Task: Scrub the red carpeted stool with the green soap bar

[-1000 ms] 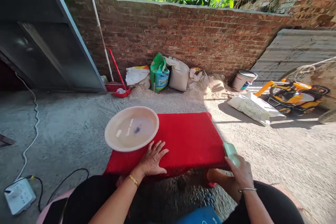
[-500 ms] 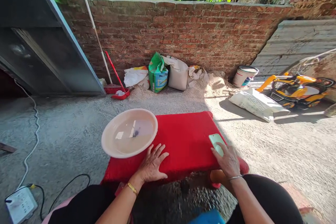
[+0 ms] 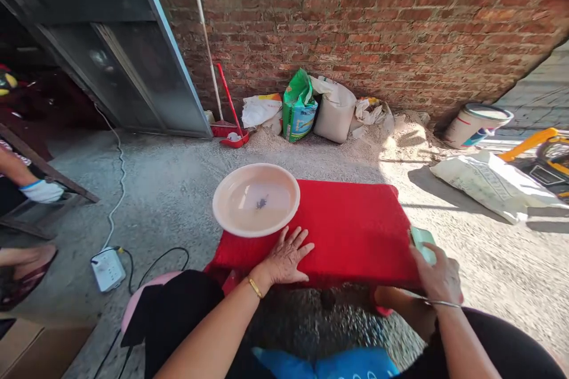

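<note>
A wet-looking red cloth [image 3: 351, 225] is spread over a low bench in front of me. My left hand [image 3: 288, 259] lies flat on its near part, fingers spread, just below the basin. My right hand [image 3: 439, 272] is closed around a pale green scrubbing brush [image 3: 425, 244] at the cloth's right edge; the brush's underside is mostly hidden. A pale pink basin [image 3: 222, 216] of clear water sits on the left end of the cloth, with a dark pattern visible through the water.
A white power strip [image 3: 108, 269] with cords lies on the floor at left. Beyond it, a co-worker's gloved hand [image 3: 43, 190] rests near a wooden frame. Sacks [image 3: 336, 115], a red dustpan [image 3: 235, 140] and a bucket [image 3: 475, 127] stand along the brick wall.
The view has turned left and down, bringing the co-worker's hand and foot into sight. My right hand has moved the brush outward to the cloth's right edge; my left hand stays flat.
</note>
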